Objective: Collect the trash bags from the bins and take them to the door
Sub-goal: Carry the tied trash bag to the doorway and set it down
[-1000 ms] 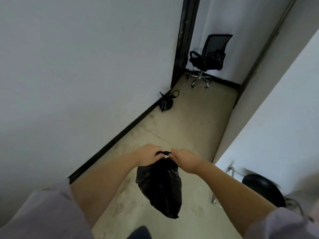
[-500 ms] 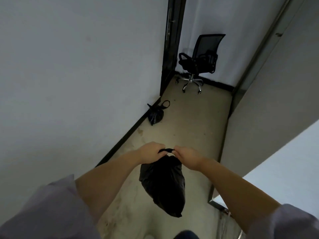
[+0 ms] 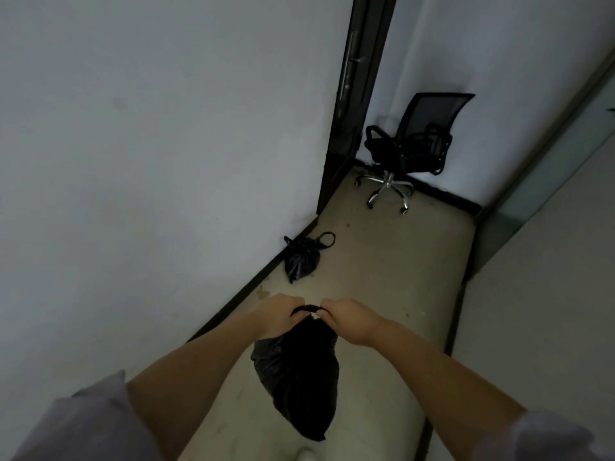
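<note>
A black trash bag (image 3: 299,377) hangs in the air in front of me, full and sagging. My left hand (image 3: 278,316) and my right hand (image 3: 349,322) each grip one side of its tied top, close together. A second black trash bag (image 3: 301,259) lies on the floor against the left wall, its loop handle lying loose toward the right. Beyond it stands the dark door (image 3: 354,104), set in the left wall of the corridor.
A black mesh office chair (image 3: 409,148) on a chrome wheeled base stands at the corridor's far end. White walls close in on both sides, with a black skirting along the left. The beige floor (image 3: 392,277) runs between them.
I have walked forward along the corridor: the bag on the floor, the door and the chair are nearer. Both hands keep the same hold on the hanging bag.
</note>
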### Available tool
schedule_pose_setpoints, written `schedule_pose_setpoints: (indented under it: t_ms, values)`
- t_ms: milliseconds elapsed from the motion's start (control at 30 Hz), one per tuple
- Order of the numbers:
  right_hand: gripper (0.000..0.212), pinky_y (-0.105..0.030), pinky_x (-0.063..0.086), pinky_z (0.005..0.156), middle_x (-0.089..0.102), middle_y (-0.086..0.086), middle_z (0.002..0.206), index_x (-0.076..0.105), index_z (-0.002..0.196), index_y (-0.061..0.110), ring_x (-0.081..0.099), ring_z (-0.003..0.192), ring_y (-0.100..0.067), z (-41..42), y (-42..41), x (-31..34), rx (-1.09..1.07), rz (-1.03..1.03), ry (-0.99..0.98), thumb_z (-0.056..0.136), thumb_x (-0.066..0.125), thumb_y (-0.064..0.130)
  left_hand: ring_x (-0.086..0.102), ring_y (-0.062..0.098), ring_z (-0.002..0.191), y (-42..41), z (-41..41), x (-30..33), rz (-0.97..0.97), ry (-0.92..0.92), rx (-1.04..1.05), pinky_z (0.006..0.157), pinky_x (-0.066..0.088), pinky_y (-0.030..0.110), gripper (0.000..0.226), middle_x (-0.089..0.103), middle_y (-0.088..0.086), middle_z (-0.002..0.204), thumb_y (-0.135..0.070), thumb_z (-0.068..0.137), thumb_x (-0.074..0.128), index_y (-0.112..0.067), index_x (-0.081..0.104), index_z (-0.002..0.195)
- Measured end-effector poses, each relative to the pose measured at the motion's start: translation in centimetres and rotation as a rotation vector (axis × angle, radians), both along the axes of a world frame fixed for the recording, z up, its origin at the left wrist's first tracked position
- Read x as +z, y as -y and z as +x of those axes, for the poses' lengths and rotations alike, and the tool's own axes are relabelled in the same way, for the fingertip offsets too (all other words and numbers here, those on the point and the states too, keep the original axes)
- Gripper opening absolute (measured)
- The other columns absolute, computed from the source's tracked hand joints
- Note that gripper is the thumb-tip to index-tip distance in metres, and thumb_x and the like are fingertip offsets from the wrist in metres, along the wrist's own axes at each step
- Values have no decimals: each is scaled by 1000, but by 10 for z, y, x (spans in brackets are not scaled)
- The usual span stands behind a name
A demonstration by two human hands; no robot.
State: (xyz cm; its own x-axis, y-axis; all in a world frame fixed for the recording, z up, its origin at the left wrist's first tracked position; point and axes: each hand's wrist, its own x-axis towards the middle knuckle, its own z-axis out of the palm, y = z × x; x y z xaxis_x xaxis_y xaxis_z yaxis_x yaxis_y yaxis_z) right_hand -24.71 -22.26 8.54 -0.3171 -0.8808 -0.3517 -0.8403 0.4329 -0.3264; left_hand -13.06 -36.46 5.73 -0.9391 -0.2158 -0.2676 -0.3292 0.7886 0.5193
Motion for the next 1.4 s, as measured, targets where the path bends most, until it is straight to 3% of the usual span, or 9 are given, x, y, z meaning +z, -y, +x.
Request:
schedule_pose_setpoints:
  t_ms: [400,600,700,800,900,967,1033,1267,1400]
  values:
    - [34,-30,32,64,63,-23,104,52,104,3,59,89,-34,-133,144,-34,6,14,106,102,31,30,60,31,97,137,-127,-32,20,89,73,79,44,35,32,65,17,108,-27,99,40,-7,61,113]
    - [29,-34,34,63,61,-20,92,45,84,11,50,74,-25,-173,212,-52,-110,-52,228,102,32,29,52,31,113,202,-184,-38,50,95,137,87,38,29,29,54,16,121,-17,98,42,-6,58,121]
    - [33,-32,33,58,49,-6,69,40,72,15,45,63,-21,-185,248,-70,-189,-45,339,102,32,28,51,29,114,241,-202,-49,44,137,202,94,41,33,27,52,15,121,-23,97,45,-10,58,117]
    - [32,-27,27,56,40,3,65,37,72,19,37,56,-8,-204,286,-99,-235,-7,390,103,31,27,50,27,119,280,-216,-68,50,173,271,101,41,36,30,52,12,128,-23,97,43,-14,54,124]
    - [28,-23,29,53,44,3,69,43,80,18,41,59,-7,-225,322,-142,-177,42,375,103,29,29,46,26,124,313,-231,-95,-110,182,264,104,39,37,33,49,10,133,-23,99,38,-16,51,128]
    - [31,-25,37,67,60,-8,93,53,103,11,59,84,-19,-236,342,-172,-139,66,361,103,29,31,44,25,126,331,-241,-114,-332,168,217,106,35,36,35,47,8,137,-22,99,36,-18,48,131]
    - [37,-28,38,75,62,-13,108,52,116,5,60,104,-29,-247,361,-209,-112,79,356,103,29,31,37,24,134,353,-252,-138,-563,146,152,115,22,39,38,42,8,143,-19,98,35,-18,44,135]
    - [36,-40,46,73,63,-16,96,52,103,4,62,87,-31,-267,394,-351,-73,8,341,102,29,32,5,27,149,411,-252,-244,-1040,255,-18,113,-14,53,51,12,14,159,-25,99,31,-15,24,148]
    - [34,-45,48,76,65,-18,96,51,105,4,62,87,-35,-270,405,-422,-62,-78,320,102,31,30,25,30,144,444,-232,-303,-1250,153,-7,114,-20,52,50,32,17,152,-28,92,42,-12,45,139]
